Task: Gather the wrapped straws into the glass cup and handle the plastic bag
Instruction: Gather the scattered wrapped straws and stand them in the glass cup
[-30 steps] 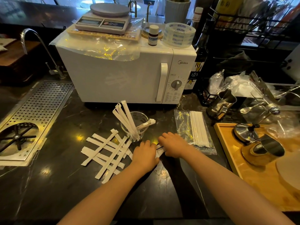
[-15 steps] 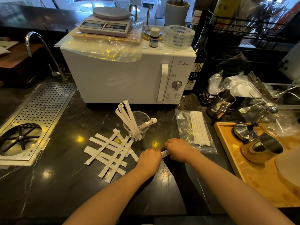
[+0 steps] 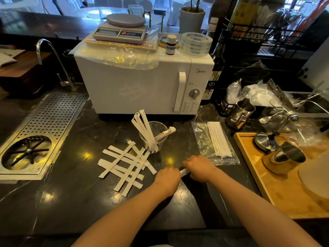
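Wrapped straw (image 3: 184,171) sits low centre of frame, pinched between my two fists; only a short white stretch shows between them. Left hand (image 3: 167,177) is curled closed over its near end, right hand (image 3: 197,167) closed over the far end. I cannot see the fingertips themselves, so how deep the grip goes is a guess.

Handling, my judgement: paper sleeve over a thin tube, nearly weightless, stiff along its length but quick to crease if bent. The paper looks dry, so it should not slip. Best held mid-length with a light pinch, then tipped end-first into the cup.

Loose straws (image 3: 124,163) lie criss-crossed on the dark counter (image 3: 74,198) just left of my left hand, a flat overlapping pile. They will need sliding together before lifting; single flat ones are hard to pick off a smooth stone top.

Glass cup (image 3: 153,138) stands upright just above the pile, centre frame, already holding several straws that lean out left and right. It is light and breakable, and top-heavy with the long straws, so a nudge at the rim could tip it.

Plastic bag (image 3: 204,139) lies flat to the right of the cup, just above my right hand, with a neat bundle of straws inside. Thin, crinkly film, limp; take it by an edge or corner.

Microwave (image 3: 135,86) fills the upper centre behind the cup; wooden tray (image 3: 252,168) is at the right edge.
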A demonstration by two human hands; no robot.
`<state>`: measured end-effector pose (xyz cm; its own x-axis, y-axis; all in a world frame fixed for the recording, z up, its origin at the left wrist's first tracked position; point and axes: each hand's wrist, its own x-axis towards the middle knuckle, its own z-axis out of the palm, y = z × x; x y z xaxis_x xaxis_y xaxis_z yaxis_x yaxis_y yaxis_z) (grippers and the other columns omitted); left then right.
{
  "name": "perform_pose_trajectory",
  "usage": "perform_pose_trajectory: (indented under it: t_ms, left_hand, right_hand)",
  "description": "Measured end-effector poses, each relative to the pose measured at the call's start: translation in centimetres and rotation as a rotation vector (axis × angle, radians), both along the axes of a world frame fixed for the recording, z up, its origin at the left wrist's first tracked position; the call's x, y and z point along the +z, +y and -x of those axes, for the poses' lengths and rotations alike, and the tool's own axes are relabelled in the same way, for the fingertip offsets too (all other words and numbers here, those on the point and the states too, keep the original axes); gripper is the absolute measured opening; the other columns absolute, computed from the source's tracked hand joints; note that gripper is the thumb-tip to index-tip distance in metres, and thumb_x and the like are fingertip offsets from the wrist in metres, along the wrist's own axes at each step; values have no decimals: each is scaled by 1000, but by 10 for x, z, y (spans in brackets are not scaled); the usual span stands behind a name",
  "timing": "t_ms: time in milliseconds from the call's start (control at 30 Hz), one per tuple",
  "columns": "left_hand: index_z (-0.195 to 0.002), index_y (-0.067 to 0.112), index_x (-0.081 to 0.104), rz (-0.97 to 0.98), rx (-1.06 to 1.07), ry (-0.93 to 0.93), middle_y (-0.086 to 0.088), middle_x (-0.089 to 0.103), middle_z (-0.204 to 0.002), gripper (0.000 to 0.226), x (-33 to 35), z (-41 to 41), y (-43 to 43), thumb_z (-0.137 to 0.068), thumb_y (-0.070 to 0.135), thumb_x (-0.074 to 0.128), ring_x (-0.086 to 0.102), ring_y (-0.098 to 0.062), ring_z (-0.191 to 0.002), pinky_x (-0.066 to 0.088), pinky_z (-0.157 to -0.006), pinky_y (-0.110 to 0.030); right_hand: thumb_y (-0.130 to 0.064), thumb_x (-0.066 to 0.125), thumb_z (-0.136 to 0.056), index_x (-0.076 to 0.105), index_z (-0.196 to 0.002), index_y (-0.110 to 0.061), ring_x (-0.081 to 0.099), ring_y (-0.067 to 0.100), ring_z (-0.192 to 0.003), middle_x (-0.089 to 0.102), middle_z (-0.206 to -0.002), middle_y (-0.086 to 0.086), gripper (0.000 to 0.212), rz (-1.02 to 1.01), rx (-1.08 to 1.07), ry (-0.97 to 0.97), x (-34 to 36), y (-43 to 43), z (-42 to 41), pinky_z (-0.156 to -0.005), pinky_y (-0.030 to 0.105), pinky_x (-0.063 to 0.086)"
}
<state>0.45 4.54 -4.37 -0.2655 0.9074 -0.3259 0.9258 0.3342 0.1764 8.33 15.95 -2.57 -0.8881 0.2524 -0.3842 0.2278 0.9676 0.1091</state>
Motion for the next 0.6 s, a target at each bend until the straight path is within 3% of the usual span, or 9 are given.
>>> perform_pose_trajectory:
  t_ms: [200, 267, 333, 433, 500, 600]
  left_hand:
    - [-109, -1, 49, 17, 85, -254, -25, 60, -112, 23, 19, 3, -11, -94, 12, 38, 58, -37, -97, 47, -79, -43]
    - [-106, 2, 49, -19, 167, -513, -21, 64, -100, 22, 29, 6, -15, -94, 15, 37, 60, -28, -80, 49, -75, -41]
    - [-100, 7, 48, -32, 235, -807, -8, 62, -76, 15, 39, 8, -20, -95, 16, 37, 56, -15, -59, 48, -63, -30]
    - [-84, 15, 47, -34, 279, -1094, 2, 54, -62, 12, 55, 10, -28, -94, 17, 40, 50, -4, -44, 42, -53, -19]
    - [-69, 16, 51, -59, 308, -1191, 0, 53, -58, 23, 62, 10, -32, -91, 13, 44, 48, -4, -40, 41, -50, -18]
    - [-52, 15, 48, -107, 352, -1245, 2, 49, -46, 34, 65, 10, -38, -85, 6, 46, 41, -6, -35, 37, -48, -21]
  right_hand:
    - [-7, 46, -82, 55, -96, -7, 59, 33, -93, 65, -98, 15, 16, 2, -28, 130, 13, -11, -1, -71, 32, 30]
    - [-9, 48, -83, 55, -96, -8, 57, 30, -95, 65, -98, 13, 14, 0, -14, 184, 22, -14, -3, -76, 33, 35]
    - [-16, 52, -83, 56, -96, -8, 56, 27, -95, 64, -97, 11, 15, -5, 20, 238, 35, -20, -5, -79, 35, 37]
    - [-20, 77, -60, 64, -73, -16, 61, 17, -66, 65, -66, -1, 19, -128, 193, 433, 51, -33, -8, -61, 26, 45]
    - [-24, 83, -47, 64, -63, -23, 58, 11, -54, 60, -54, -8, 25, -166, 285, 526, 60, -46, -5, -53, 19, 46]
    - [-21, 81, -53, 64, -63, -21, 59, 13, -56, 61, -57, -6, 20, -161, 414, 660, 66, -55, 0, -57, 19, 50]
